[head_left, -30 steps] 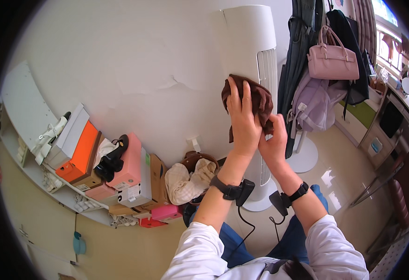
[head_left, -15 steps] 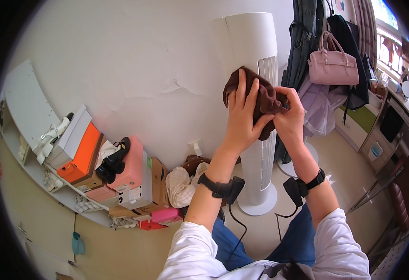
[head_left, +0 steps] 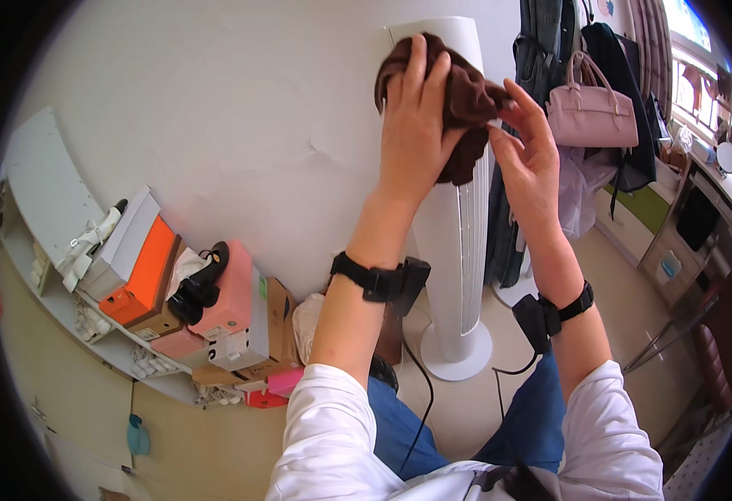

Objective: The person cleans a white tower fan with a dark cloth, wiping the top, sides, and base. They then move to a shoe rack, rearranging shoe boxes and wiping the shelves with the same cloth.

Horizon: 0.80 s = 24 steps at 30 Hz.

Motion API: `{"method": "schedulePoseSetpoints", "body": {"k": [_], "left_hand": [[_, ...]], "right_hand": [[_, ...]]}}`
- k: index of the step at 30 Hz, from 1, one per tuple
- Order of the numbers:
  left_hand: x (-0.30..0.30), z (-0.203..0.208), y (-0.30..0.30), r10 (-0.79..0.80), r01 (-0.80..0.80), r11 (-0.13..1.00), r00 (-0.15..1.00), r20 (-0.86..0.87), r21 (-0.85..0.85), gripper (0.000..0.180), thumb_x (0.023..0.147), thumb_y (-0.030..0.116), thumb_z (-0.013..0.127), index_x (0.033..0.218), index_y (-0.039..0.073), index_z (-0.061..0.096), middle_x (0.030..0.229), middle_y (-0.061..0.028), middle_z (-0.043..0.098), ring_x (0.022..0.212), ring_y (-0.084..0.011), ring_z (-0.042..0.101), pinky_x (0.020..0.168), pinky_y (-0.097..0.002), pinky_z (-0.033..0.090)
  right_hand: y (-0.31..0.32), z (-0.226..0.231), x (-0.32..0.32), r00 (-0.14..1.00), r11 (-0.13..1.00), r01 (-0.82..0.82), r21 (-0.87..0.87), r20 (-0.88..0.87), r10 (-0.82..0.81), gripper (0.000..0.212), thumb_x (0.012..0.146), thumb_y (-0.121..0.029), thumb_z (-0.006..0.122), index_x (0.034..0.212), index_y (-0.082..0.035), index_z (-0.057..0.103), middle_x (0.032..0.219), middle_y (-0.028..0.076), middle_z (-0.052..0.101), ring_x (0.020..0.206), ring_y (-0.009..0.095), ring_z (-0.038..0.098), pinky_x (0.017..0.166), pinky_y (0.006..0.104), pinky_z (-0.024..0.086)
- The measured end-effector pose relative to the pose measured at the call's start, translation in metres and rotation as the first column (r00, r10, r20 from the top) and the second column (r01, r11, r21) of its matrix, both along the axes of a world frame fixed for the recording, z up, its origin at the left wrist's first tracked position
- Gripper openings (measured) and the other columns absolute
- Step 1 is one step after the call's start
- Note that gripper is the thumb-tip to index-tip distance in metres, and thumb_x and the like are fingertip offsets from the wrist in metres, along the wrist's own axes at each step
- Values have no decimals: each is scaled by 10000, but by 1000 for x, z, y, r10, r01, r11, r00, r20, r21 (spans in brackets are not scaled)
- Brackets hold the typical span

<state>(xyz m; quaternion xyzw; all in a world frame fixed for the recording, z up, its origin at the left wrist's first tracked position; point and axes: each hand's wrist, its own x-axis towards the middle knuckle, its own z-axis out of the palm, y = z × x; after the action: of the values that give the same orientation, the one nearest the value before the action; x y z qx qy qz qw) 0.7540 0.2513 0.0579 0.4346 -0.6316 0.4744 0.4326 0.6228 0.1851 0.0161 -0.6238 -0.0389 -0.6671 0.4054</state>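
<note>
A white tower fan (head_left: 449,275) stands upright on its round base in front of me. Across its upper part lies a crumpled dark brown cloth (head_left: 464,96). My left hand (head_left: 413,121) presses the cloth against the fan, fingers stretched upward over it and thumb to the right. The cloth's right edge sits between the thumb and fingers of my right hand (head_left: 529,142), at the fan's right side. The cloth covers part of the fan's front, and the slatted grille shows below it. Both wrists wear black straps with small boxes and cables.
Shoe boxes (head_left: 232,292) and black shoes (head_left: 199,288) are piled on a low shelf at the left. On the right hang a pink handbag (head_left: 593,113) and dark garments (head_left: 541,50). A desk (head_left: 716,192) stands beyond, by the window. A white wall (head_left: 241,108) rises behind the fan.
Both hands have moved up the fan with the cloth, slightly to the left for the left hand. The fingers of the right hand have spread somewhat. More of the lower grille now shows.
</note>
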Motion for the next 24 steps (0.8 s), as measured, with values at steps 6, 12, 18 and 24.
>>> {"method": "schedulePoseSetpoints", "body": {"k": [6, 12, 18, 24], "left_hand": [[10, -54, -3, -123, 123, 992, 965, -233, -17, 811, 701, 134, 781, 1409, 36, 397, 1529, -221, 278, 1312, -427, 350, 1094, -457, 318], [7, -168, 4, -211, 276, 961, 790, -576, 28, 896, 698, 60, 732, 1456, -31, 263, 1534, -202, 258, 1395, -352, 294, 1145, -409, 257], [17, -302, 7, -255, 482, 873, 332, -908, -69, 723, 772, 78, 695, 1399, -42, 355, 1421, -172, 403, 1297, -283, 413, 1096, -383, 318], [31, -277, 19, -170, 499, 848, -60, -984, -177, 467, 938, 270, 591, 1258, -59, 503, 1194, -139, 587, 1053, -219, 576, 927, -328, 452]], "right_hand": [[1, -55, -1, 924, 942, 320, -99, -186, -334, 556, 879, -54, 581, 1411, -37, 421, 1296, 172, 517, 1245, 316, 460, 1077, 382, 334], [1, -125, 6, 838, 923, 375, -87, -395, -377, 668, 934, -190, 566, 1486, 4, 242, 1443, 251, 372, 1354, 376, 352, 1123, 418, 270], [7, -173, 21, 831, 940, 335, 57, -488, -267, 615, 998, -237, 459, 1501, 10, 206, 1480, 245, 333, 1389, 369, 303, 1140, 405, 238], [-2, -191, 31, 859, 949, 281, 144, -480, -181, 605, 1033, -299, 396, 1511, 6, 184, 1503, 229, 298, 1396, 341, 297, 1141, 395, 234]]}}
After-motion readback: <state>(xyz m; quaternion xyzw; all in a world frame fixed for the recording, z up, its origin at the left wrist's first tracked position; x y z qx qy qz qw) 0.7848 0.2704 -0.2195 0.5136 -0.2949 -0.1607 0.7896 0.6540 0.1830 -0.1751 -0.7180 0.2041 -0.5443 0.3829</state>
